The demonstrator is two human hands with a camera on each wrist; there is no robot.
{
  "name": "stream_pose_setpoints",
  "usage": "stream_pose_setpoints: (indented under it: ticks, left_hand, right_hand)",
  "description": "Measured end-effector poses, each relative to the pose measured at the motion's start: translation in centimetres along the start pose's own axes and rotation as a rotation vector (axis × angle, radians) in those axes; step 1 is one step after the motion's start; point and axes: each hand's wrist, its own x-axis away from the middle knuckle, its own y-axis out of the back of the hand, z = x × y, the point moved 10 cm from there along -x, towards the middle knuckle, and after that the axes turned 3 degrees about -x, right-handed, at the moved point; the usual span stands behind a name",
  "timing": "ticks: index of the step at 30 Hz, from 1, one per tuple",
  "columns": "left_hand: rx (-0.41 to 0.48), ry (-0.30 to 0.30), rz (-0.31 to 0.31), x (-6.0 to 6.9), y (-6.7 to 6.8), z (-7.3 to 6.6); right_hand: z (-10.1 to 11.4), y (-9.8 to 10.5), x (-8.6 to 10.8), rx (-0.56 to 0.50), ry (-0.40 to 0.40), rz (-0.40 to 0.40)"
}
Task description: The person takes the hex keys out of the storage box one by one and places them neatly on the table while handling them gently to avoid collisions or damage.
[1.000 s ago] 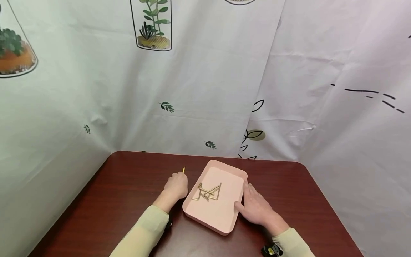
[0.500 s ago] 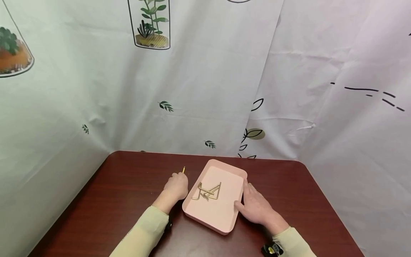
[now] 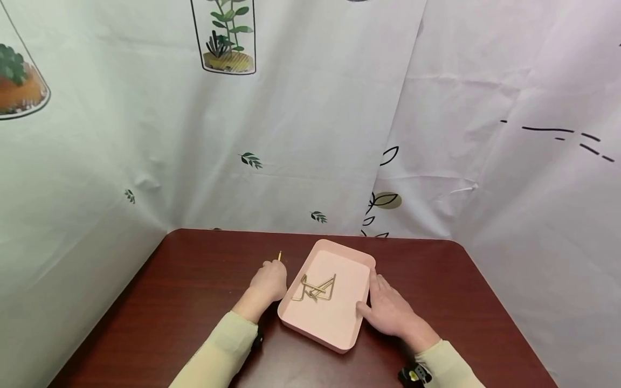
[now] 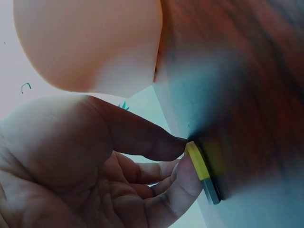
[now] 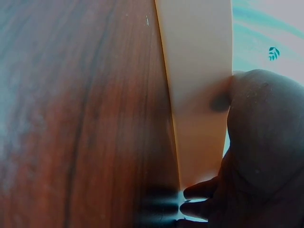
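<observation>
Left hand (image 3: 269, 281) pinches a yellow rod (image 4: 202, 170) left of the tray (image 3: 335, 326), likely light, stiff and slick, best held mid-shaft; right hand (image 3: 390, 310), fingers outstretched, rests against the tray's right side.

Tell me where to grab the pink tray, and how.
The pink tray is likely best pinched over its long right wall, from the right, where the right hand holds it: that wall stands up, and the bent golden rods lie nearer the left.
</observation>
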Motion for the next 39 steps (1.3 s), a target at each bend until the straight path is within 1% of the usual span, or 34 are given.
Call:
stream_pose_setpoints:
  ticks: [3,5,9,10,11,13,16,17,19,20,22,23,24,26,27,28,29,34,35,36,37,39]
  left_hand:
    - [0.003,-0.002,0.001,-0.3,-0.2,0.0]
    - [0.004,0.002,0.008,-0.6,-0.6,0.2]
    - [-0.015,-0.006,0.001,-1.4,-1.7,0.6]
    - [-0.015,-0.006,0.002,-1.4,-1.8,0.6]
    - [-0.008,-0.007,0.003,-1.1,-1.5,0.4]
    - [-0.009,-0.015,0.005,-0.9,-1.3,0.3]
    - [0.003,-0.027,0.003,-0.3,-0.5,-0.2]
    - [-0.006,-0.033,-0.009,-0.6,-0.8,-0.1]
    - [-0.02,-0.033,-0.023,-0.6,-0.8,0.0]
    - [-0.028,-0.035,-0.035,-0.9,-1.2,0.2]
    - [-0.023,-0.032,-0.037,-0.9,-1.2,0.2]
    - [-0.023,-0.034,-0.038,-0.8,-1.0,0.1]
    - [-0.014,-0.031,-0.033,-0.4,-0.5,-0.2]
    - [-0.002,-0.033,-0.03,-0.2,-0.1,-0.5]
    - [0.006,-0.026,-0.017,0.2,0.4,-0.7]
    - [0.006,-0.023,-0.016,0.2,0.4,-0.7]
    - [-0.002,-0.03,-0.029,-0.1,0.1,-0.5]
    - [0.004,-0.022,-0.013,-0.8,-0.6,0.0]
    - [0.001,-0.027,-0.016,-1.5,-1.3,0.5]
    - [0.004,-0.025,-0.008,-1.7,-1.7,0.6]
    - [-0.004,-0.027,-0.016,-2.0,-1.9,0.9]
    - [-0.015,-0.034,-0.017,-2.1,-1.9,0.8]
  right_hand:
    - [0.0,0.2,-0.2,0.006,0.003,-0.004]
    - [-0.1,0.2,-0.2,0.005,0.003,0.001]
    - [-0.1,0.0,-0.2,-0.009,-0.003,0.014]
    - [-0.2,-0.1,-0.1,-0.011,-0.005,0.018]
    - [-0.2,-0.2,-0.1,-0.011,-0.007,0.021]
    - [-0.2,-0.2,0.0,-0.01,-0.007,0.022]
    - [-0.2,0.0,0.1,-0.011,-0.001,0.013]
    - [-0.1,0.1,0.1,-0.013,0.001,0.01]
    - [0.0,0.2,0.1,-0.018,0.007,0.007]
    - [0.0,0.3,0.1,-0.019,0.01,0.011]
    - [-0.1,0.3,0.1,-0.017,0.007,0.022]
    - [-0.1,0.3,0.1,-0.014,0.005,0.023]
    - [-0.1,0.4,0.0,-0.013,0.006,0.019]
    - [-0.2,0.5,0.0,-0.015,0.003,0.018]
    - [-0.2,0.4,0.0,-0.017,0.0,0.019]
    - [-0.2,0.4,-0.1,-0.021,-0.001,0.02]
    - [-0.2,0.4,-0.1,-0.025,-0.001,0.022]
    - [-0.2,0.2,-0.1,-0.031,-0.005,0.024]
    - [-0.1,0.2,0.0,-0.028,-0.004,0.024]
    - [-0.1,0.1,0.0,-0.03,-0.003,0.022]
    - [-0.1,0.1,0.0,-0.029,-0.003,0.022]
    - [0.0,0.2,0.2,-0.032,-0.005,0.021]
